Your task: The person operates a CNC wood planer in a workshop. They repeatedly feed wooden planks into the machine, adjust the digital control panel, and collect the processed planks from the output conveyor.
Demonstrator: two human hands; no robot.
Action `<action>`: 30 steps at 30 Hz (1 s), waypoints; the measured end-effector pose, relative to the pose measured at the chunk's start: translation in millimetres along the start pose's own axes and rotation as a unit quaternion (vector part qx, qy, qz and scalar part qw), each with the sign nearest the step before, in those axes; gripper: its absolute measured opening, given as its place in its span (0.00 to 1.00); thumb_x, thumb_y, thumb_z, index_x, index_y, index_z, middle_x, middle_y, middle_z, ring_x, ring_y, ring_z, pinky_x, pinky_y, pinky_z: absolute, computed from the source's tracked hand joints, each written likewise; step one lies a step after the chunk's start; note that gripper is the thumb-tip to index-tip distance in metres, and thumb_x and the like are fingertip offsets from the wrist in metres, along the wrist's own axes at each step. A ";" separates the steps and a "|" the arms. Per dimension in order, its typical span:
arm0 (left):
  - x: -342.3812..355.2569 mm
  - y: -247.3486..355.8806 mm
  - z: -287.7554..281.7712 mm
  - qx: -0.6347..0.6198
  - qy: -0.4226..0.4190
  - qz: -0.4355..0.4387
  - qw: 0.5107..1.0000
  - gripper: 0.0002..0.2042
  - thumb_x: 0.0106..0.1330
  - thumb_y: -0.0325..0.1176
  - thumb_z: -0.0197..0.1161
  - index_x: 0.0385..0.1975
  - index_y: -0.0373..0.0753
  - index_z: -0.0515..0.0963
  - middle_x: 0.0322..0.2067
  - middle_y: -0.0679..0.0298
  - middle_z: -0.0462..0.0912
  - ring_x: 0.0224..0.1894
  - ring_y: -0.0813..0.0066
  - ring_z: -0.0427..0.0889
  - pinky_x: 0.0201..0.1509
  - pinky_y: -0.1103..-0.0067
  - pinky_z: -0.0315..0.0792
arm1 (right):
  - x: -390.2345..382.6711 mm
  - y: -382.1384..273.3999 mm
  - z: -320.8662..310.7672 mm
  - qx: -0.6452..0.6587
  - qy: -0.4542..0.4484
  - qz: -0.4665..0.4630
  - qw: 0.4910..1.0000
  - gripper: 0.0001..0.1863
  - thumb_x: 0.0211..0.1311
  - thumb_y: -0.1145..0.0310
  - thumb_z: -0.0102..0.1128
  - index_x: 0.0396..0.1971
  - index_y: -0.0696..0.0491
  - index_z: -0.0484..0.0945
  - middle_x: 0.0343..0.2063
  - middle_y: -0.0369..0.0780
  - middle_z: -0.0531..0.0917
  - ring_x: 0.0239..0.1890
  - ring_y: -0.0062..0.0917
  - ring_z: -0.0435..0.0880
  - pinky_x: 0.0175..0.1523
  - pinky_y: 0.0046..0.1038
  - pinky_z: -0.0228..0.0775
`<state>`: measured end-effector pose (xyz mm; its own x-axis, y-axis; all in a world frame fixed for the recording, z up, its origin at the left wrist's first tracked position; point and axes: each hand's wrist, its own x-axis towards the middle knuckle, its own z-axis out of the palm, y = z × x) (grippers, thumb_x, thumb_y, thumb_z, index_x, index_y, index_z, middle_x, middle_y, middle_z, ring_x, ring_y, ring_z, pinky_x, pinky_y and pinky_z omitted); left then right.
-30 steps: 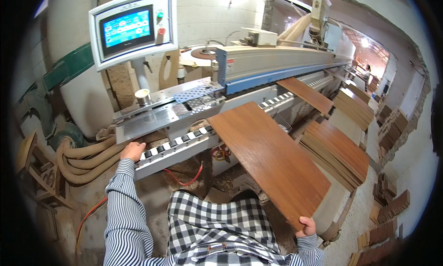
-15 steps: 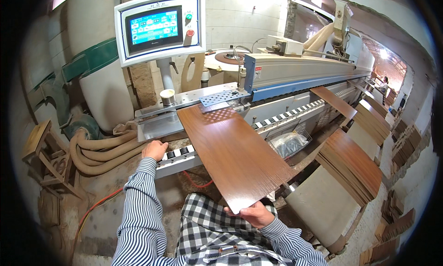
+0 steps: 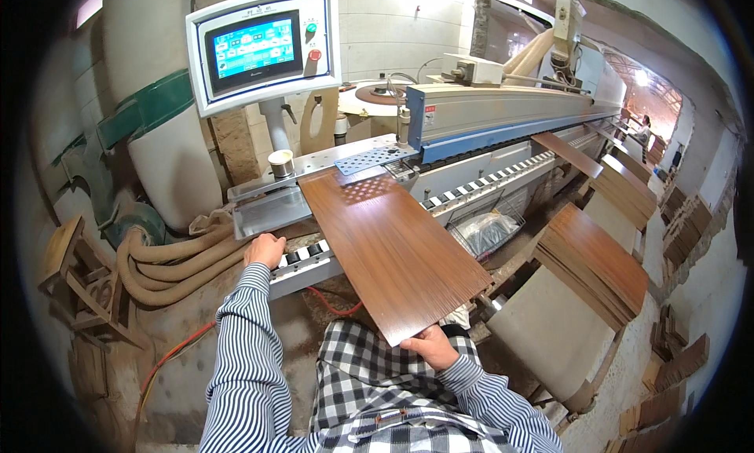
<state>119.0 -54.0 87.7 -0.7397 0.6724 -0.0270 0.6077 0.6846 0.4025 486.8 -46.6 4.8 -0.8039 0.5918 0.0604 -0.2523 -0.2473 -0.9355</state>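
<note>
A brown wood-grain board (image 3: pixel 397 257) slants across the middle, its far end beside the perforated blue plate (image 3: pixel 375 159) of a long edge-banding machine (image 3: pixel 503 117). My right hand (image 3: pixel 432 348) grips the board's near edge by its right part, thumb on top; the fingers underneath are hidden. My left hand (image 3: pixel 265 250) is closed over the end of a roller rail (image 3: pixel 302 264) with black rollers, left of the board. The board crosses above this rail and hides part of it.
A control panel (image 3: pixel 263 49) with a lit screen stands at the back left, a small tin (image 3: pixel 280 163) below it. Stacked boards (image 3: pixel 593 257) lie to the right. Ribbed hoses (image 3: pixel 169 268) and a wooden stool (image 3: pixel 75 272) are at left. Another person (image 3: pixel 646 129) is far off.
The board's near edge and my right hand have moved slightly forward, away from my body. My left hand stays at the rail's end. The whole view has shifted a little.
</note>
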 end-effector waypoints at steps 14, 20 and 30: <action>3.9 -3.6 3.0 0.004 -0.001 0.003 1.000 0.21 0.58 0.49 0.50 0.37 0.39 0.78 0.41 0.53 0.77 0.46 0.57 0.75 0.51 0.68 0.66 | -6.0 -13.7 -12.8 -0.037 0.094 -0.042 0.994 0.11 0.54 0.73 0.56 0.37 0.62 0.75 0.33 0.42 0.80 0.35 0.25 0.79 0.44 0.25 0.70; 5.0 -4.6 5.2 0.016 0.001 0.014 1.000 0.20 0.59 0.48 0.48 0.38 0.39 0.78 0.40 0.53 0.78 0.44 0.57 0.76 0.49 0.68 0.67 | -5.1 -9.4 -54.8 -0.020 0.184 -0.045 0.982 0.09 0.54 0.71 0.53 0.31 0.61 0.75 0.25 0.41 0.80 0.26 0.26 0.79 0.36 0.27 0.72; 17.7 -3.0 16.0 0.032 -0.020 0.038 0.999 0.22 0.58 0.51 0.46 0.37 0.39 0.77 0.39 0.52 0.78 0.44 0.55 0.75 0.48 0.66 0.67 | -14.8 -22.4 -119.4 0.004 0.339 -0.071 0.938 0.18 0.62 0.58 0.49 0.19 0.56 0.71 0.14 0.37 0.74 0.14 0.20 0.72 0.20 0.20 0.66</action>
<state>108.7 -39.6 71.4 -0.6788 0.7335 -0.0354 0.6804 0.6463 0.3455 568.6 41.8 -16.7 -0.2354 0.9704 -0.0537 -0.3367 -0.1333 -0.9321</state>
